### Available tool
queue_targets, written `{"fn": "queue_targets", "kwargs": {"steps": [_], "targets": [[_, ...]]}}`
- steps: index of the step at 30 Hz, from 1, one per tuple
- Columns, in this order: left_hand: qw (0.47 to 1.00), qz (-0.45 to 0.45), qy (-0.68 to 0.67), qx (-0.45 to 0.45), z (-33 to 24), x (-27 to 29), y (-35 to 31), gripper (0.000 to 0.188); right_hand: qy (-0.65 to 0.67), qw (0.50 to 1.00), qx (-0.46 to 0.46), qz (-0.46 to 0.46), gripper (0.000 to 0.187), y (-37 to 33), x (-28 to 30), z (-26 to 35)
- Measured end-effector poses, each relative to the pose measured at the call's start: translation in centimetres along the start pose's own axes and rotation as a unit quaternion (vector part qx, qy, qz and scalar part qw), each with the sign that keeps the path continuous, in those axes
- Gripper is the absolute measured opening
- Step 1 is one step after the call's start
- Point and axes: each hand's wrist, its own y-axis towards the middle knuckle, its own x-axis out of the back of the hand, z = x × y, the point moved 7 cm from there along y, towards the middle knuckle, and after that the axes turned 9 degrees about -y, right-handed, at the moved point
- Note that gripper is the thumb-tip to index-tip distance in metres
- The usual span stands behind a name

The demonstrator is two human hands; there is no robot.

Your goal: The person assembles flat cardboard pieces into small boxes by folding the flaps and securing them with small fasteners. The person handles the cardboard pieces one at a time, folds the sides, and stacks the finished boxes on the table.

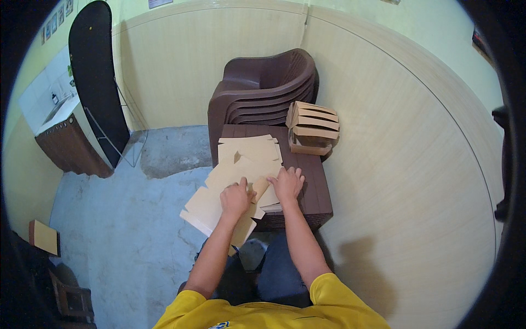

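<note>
A flat, unfolded tan cardboard box blank [216, 192] lies askew over the near left side of a brown table, one corner hanging past the edge. My left hand [235, 198] is closed at its raised narrow flap [262, 189], the index finger stretched forward and the other fingers curled in. On the flap's right side, my right hand [287, 185] is open, its thumb against the cardboard and its fingers spread. Beneath and beyond this piece lies another cardboard blank [249, 143]. Edges of more stacked sheets show below my right hand.
Several folded cardboard boxes [312, 129] are piled at the brown table's [313, 189] far right corner. Stacked brown plastic chairs [263, 82] stand behind. A black ironing board [90, 71] leans by a curtained sink counter [71, 142]. A panelled wall runs along the right.
</note>
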Motion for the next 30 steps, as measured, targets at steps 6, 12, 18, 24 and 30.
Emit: {"fn": "queue_targets", "kwargs": {"steps": [6, 12, 18, 24, 30], "targets": [[0.983, -0.010, 0.024, -0.180, 0.1, -0.9, 1.0, 0.056, -0.050, 0.997, 0.026, 0.052, 0.050, 2.5, -1.4, 1.1], [0.986, -0.053, 0.037, -0.152, 1.2, -3.7, 0.2, 0.053, 0.158, 0.987, 0.021, 0.008, 0.043, 0.3, -2.2, -0.3], [0.993, -0.043, 0.046, -0.104, 1.0, -4.2, 0.0, 0.058, 0.179, 0.983, 0.024, 0.023, 0.044, -3.9, -1.7, -0.2], [0.992, -0.029, 0.049, -0.110, 1.2, -4.0, 0.1, 0.059, 0.152, 0.986, -0.059, 0.025, 0.044, -3.1, -2.1, 0.2], [0.993, -0.035, 0.043, -0.103, 1.1, -4.4, 0.1, 0.059, 0.125, 0.987, -0.102, -0.015, 0.040, -0.9, -2.5, 1.4]]}}
